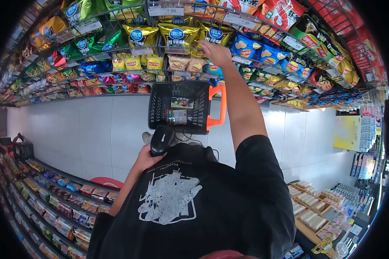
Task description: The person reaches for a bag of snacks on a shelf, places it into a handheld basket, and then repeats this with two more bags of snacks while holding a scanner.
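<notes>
My left hand (147, 159) is wrapped round a black handheld barcode scanner (161, 140), held low in front of my shirt. My right arm reaches out to the shelf, where my right hand (217, 53) has its fingers drawn together at the lower edge of a yellow chip bag (218, 34). I cannot tell whether the fingers grip the bag. To its left stands a matching yellow chip bag (177, 36). Below, on the floor, is a black shopping basket (155, 105) with an orange handle (223, 105). Inside lie a dark printed packet (182, 102) and a clear-wrapped pack (176, 116).
Wire shelves with price tags (166, 11) hold rows of snack bags ahead, with blue chip bags (245, 45) at the right. Behind at the left runs another snack shelf (69, 190). A display of boxed goods (309, 207) stands at the right. Grey tiled floor (82, 125) lies between.
</notes>
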Motion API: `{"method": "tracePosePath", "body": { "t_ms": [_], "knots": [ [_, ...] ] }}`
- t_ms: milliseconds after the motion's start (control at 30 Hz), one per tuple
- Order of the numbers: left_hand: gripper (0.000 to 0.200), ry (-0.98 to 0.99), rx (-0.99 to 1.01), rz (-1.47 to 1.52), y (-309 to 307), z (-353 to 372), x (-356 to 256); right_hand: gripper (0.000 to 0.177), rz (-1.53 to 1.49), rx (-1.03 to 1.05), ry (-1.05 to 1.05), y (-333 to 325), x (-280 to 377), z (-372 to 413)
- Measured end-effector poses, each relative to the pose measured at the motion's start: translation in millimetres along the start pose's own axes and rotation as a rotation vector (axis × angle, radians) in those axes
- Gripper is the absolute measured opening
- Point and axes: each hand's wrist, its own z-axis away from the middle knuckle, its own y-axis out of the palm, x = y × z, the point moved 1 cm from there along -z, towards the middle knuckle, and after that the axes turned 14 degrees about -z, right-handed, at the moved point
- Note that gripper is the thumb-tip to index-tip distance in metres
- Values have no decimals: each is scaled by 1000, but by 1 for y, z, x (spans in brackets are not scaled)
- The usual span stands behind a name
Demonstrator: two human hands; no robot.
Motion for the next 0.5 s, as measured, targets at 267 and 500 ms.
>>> {"method": "tracePosePath", "body": {
  "t_ms": [267,500],
  "knots": [
    [25,-20,-7,4,-1,5,-8,42,-65,28,0,-6,8,3],
    [27,42,-50,7,1,7,0,39,-5,37,-92,-6,6,7]
  ]
}}
